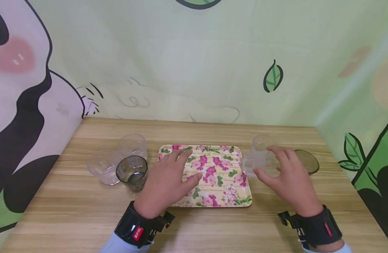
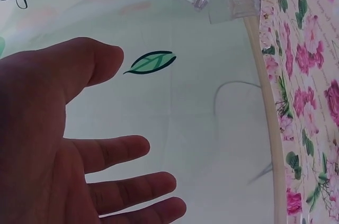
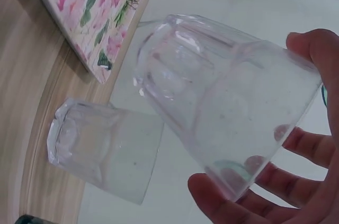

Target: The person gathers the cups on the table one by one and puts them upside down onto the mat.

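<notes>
My right hand (image 1: 293,179) holds a clear faceted cup (image 3: 212,91) near its rim, thumb on one side and fingers on the other. The cup lies tilted on its side in the air, its base toward the right edge of a flowered tray (image 1: 209,172). Another clear cup (image 3: 100,150) stands on the table close by, past the tray's right side. Over the left part of the tray hovers my left hand (image 1: 166,179), fingers spread and nothing in them. A smoky grey cup (image 1: 132,172) stands just left of that hand.
Two more clear cups, one in front (image 1: 105,167) and one behind (image 1: 133,146), stand beside the grey cup on the left. A second smoky cup (image 1: 309,161) is partly hidden behind my right hand. A printed cloth wall (image 1: 194,70) rises behind the wooden table (image 1: 212,228).
</notes>
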`<state>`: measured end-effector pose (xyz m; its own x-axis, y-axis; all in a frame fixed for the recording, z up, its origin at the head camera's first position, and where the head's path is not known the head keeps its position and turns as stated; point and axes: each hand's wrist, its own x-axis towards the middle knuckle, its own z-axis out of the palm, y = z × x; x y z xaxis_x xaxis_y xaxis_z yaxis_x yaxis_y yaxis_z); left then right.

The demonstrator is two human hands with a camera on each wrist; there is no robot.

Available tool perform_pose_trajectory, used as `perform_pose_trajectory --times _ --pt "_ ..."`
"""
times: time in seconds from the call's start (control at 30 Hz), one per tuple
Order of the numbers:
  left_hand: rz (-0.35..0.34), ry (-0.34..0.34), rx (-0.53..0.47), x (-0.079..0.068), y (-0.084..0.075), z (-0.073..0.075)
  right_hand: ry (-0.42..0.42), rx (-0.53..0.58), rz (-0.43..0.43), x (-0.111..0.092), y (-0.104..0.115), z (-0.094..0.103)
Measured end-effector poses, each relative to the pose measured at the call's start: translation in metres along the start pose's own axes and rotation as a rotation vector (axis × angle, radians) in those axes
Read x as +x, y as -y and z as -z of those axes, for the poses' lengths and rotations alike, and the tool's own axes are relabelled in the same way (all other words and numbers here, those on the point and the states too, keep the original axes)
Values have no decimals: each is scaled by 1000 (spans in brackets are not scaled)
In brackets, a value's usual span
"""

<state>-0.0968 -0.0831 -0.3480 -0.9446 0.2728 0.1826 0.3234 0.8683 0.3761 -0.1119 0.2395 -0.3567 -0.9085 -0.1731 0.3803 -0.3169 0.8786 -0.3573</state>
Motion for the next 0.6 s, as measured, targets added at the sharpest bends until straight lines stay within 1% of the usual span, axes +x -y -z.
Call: perform_pose_trajectory --times 0.2,0.37,0.6 --pt "-16 -5 -2 -1 1 -1 -18 57 38 0 3 -5" --pt "-19 -4 -2 -1 1 0 -53 55 83 0 8 -8" --pt "-34 -9 7 -1 2 2 -51 81 94 3 19 -11"
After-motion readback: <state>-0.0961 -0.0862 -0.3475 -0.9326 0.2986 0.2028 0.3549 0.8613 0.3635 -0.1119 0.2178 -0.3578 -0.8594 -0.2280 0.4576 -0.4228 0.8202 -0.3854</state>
